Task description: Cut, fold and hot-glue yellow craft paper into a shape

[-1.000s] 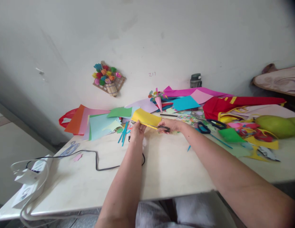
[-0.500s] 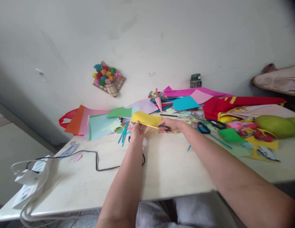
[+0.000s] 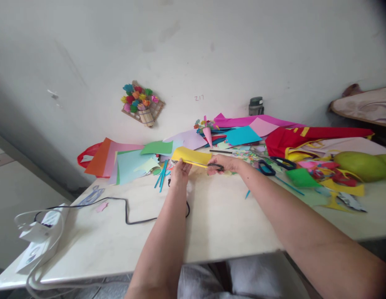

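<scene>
A yellow sheet of paper (image 3: pixel 193 155) is held above the table in the middle of the view. My left hand (image 3: pixel 180 169) grips it at the left part of its near edge, thumb on top and fingers beneath. At the right end, my right hand (image 3: pixel 222 163) is closed round the dark handles of a pair of scissors (image 3: pixel 216 167). The scissor blades lie along the near edge of the paper, mostly hidden by it. Behind the paper stands a small pink paper cone with paper flowers (image 3: pixel 207 136).
Coloured sheets (image 3: pixel 127 166) and blue strips (image 3: pixel 162 176) lie left. Larger black-handled scissors (image 3: pixel 267 167), a red cloth (image 3: pixel 280 143), and yellow and green scraps lie right. A black cable (image 3: pixel 126 211) runs to a white power strip (image 3: pixel 50 228). A dark bottle (image 3: pixel 255 106) stands by the wall.
The yellow paper has dipped very slightly at its far edge. Both hands keep nearly the same place and grip.
</scene>
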Demonstrator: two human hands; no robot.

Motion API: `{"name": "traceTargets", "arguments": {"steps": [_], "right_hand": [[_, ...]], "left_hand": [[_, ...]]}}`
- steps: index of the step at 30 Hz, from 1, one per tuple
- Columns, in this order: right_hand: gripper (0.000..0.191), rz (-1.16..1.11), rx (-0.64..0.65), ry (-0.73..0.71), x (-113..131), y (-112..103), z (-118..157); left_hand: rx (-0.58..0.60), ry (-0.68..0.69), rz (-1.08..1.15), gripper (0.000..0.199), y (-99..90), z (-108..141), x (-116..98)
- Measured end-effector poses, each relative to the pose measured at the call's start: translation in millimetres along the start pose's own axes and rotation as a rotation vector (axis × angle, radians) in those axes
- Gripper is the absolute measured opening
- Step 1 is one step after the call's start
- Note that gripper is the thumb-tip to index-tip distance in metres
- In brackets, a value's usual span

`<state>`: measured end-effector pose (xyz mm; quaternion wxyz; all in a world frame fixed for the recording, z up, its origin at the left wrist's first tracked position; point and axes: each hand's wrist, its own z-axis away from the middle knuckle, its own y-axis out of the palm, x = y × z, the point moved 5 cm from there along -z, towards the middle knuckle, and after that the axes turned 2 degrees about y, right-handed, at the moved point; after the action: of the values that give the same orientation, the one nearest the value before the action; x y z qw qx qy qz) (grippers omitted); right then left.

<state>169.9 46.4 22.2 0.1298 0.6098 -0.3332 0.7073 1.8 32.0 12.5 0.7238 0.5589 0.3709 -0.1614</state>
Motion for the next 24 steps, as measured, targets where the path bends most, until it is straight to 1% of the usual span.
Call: {"name": "traceTargets", "arguments": {"steps": [4, 17, 21, 24], "right_hand": [[0.013, 0.0, -0.014, 0.0, 2, 0, 2], [0.015, 0.0, -0.036, 0.002, -3, -6, 1], [0.018, 0.007, -0.048, 0.017, -5, -11, 2], [0.02, 0.009, -0.05, 0.047, -3, -10, 6]], "left_hand": [[0.022, 0.01, 0.001, 0.006, 0.9, 0, 0], [0.008, 0.003, -0.005, 0.007, -0.2, -2, 0], [0.009, 0.029, 0.0, 0.006, -2.8, -4, -1], [0.019, 0.051, -0.019, 0.006, -3.7, -6, -2]]}}
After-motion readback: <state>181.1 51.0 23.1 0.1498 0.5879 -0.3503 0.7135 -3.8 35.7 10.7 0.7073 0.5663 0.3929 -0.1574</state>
